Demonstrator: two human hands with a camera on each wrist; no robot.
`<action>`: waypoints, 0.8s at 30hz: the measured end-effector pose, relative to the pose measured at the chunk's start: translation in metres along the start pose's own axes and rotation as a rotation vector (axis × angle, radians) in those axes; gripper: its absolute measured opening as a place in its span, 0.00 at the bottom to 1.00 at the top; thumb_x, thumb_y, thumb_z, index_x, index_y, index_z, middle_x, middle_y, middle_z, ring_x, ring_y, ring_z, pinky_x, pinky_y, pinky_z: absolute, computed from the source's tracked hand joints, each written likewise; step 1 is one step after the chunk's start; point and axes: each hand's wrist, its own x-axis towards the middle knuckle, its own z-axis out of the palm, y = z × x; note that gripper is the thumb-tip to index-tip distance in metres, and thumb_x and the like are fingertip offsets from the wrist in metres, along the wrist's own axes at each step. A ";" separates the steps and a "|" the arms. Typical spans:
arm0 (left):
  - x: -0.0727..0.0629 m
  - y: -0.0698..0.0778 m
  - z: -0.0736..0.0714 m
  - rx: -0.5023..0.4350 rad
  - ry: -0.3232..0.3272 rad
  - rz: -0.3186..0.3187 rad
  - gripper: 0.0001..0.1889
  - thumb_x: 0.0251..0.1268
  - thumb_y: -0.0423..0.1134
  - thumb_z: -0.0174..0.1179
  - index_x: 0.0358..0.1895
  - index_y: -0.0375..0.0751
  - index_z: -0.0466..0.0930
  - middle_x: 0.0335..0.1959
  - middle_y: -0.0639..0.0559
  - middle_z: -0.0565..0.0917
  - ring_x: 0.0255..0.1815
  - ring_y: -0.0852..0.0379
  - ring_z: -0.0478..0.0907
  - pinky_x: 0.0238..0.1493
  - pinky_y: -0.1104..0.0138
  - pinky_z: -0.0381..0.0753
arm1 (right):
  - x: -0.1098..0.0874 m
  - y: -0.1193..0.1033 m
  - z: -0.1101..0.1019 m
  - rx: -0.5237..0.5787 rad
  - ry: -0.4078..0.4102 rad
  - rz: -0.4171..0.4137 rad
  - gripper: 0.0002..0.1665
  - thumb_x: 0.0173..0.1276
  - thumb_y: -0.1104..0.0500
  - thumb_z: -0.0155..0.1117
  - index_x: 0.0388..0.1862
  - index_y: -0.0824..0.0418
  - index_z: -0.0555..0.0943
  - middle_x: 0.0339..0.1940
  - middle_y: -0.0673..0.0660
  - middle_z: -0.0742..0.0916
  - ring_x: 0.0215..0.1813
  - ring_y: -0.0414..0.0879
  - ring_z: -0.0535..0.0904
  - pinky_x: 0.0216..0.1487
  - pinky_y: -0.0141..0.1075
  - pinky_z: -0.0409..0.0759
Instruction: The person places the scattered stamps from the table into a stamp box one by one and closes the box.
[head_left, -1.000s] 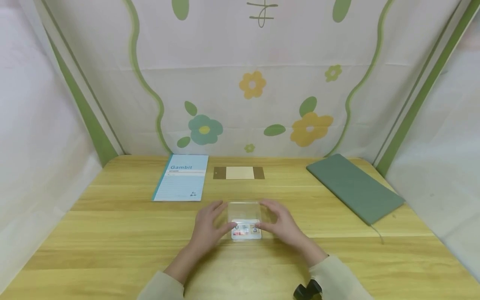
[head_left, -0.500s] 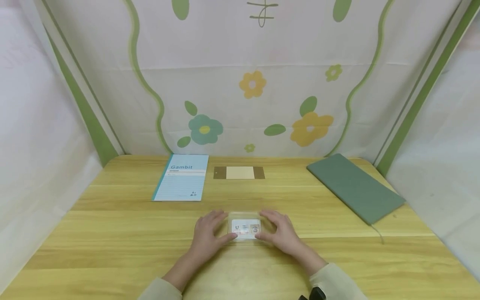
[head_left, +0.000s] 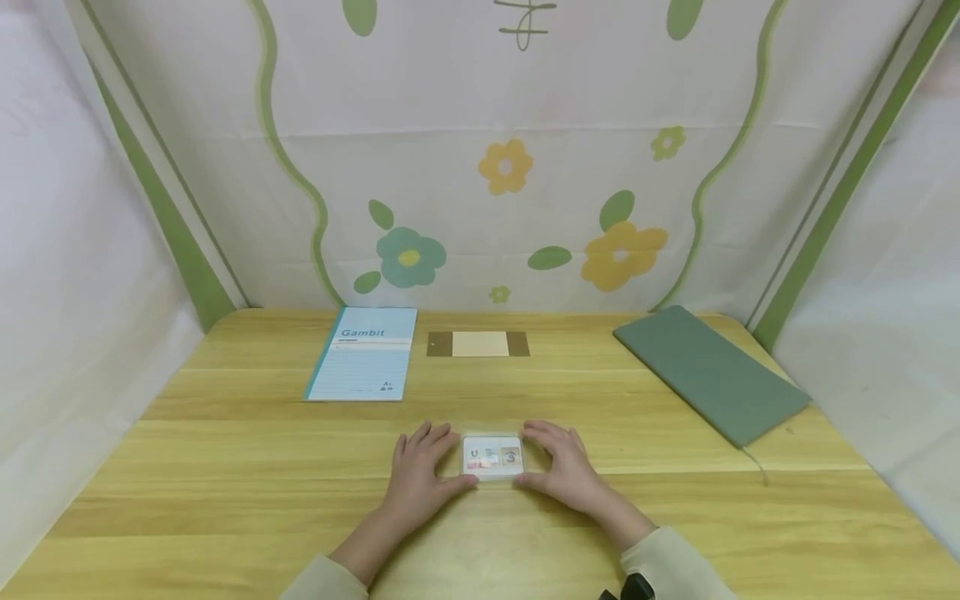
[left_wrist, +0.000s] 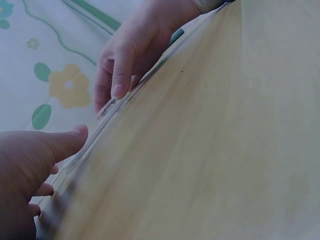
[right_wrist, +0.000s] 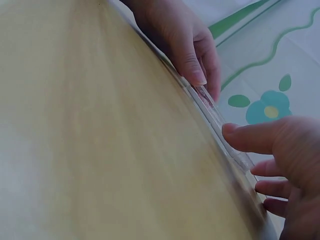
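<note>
A small clear plastic box (head_left: 492, 457) lies flat on the wooden table, its lid down. Through it shows a white printed card with a red patch and a picture. My left hand (head_left: 421, 473) holds the box's left end, thumb at the near corner and fingertips by the far corner. My right hand (head_left: 564, 467) mirrors it at the right end. In the left wrist view the right thumb (left_wrist: 119, 90) touches the box edge. In the right wrist view the left thumb (right_wrist: 196, 75) does the same at the other end. Part of the far edge is hard to see.
A light blue notebook (head_left: 362, 354) marked Gambit lies at the back left. A brown strip with a cream middle (head_left: 480, 344) is at the back centre. A green notebook (head_left: 708, 375) lies at the back right. A flowered cloth (head_left: 502, 217) hangs behind the table.
The box's clear lid, raised one second ago, has come down flat over the card. Both thumbs have slid toward me to the near corners, and the fingers have lowered with the lid.
</note>
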 end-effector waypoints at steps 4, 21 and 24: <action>-0.001 -0.001 -0.001 0.019 -0.006 0.003 0.32 0.40 0.58 0.62 0.48 0.41 0.74 0.53 0.41 0.70 0.58 0.38 0.57 0.54 0.41 0.43 | 0.000 0.001 0.001 -0.016 -0.020 -0.005 0.36 0.38 0.54 0.73 0.49 0.62 0.74 0.55 0.59 0.72 0.59 0.56 0.61 0.59 0.55 0.38; -0.001 0.000 -0.002 0.062 -0.032 -0.005 0.32 0.42 0.58 0.61 0.50 0.41 0.74 0.55 0.42 0.68 0.59 0.40 0.56 0.55 0.42 0.44 | 0.001 0.004 0.002 -0.061 -0.028 -0.025 0.33 0.40 0.52 0.72 0.48 0.61 0.75 0.55 0.57 0.73 0.59 0.54 0.61 0.59 0.56 0.39; -0.001 0.000 -0.002 0.074 -0.039 -0.006 0.32 0.42 0.58 0.61 0.51 0.41 0.74 0.55 0.42 0.68 0.59 0.40 0.56 0.55 0.42 0.44 | 0.001 0.004 0.002 -0.077 -0.028 -0.031 0.34 0.41 0.51 0.72 0.48 0.62 0.75 0.55 0.57 0.73 0.59 0.54 0.61 0.58 0.56 0.40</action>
